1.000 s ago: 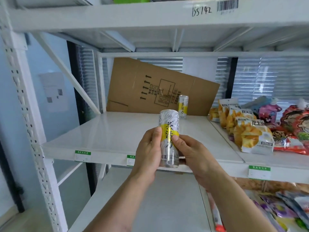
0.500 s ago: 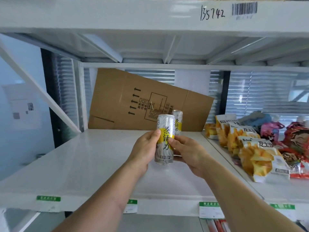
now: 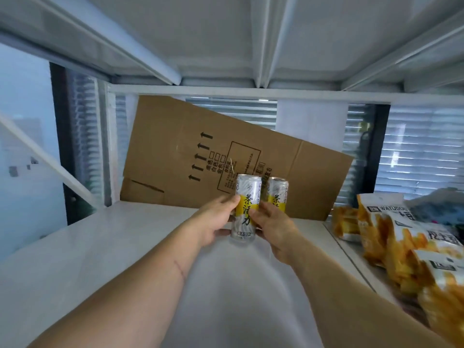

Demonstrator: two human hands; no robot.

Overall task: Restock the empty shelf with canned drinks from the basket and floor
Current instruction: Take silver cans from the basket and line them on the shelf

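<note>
Both hands reach over the white shelf (image 3: 100, 247) and hold one tall silver and yellow can (image 3: 245, 209) upright between them. The left hand (image 3: 216, 222) has its thumb and fingers curled round the can's left side, and the right hand (image 3: 273, 227) grips its right side. Whether the can's base touches the shelf cannot be told. A second can (image 3: 276, 194) stands just behind it to the right, in front of a flattened cardboard box (image 3: 200, 151) leaning at the far edge. Snack bags (image 3: 391, 242) lie on the right
</note>
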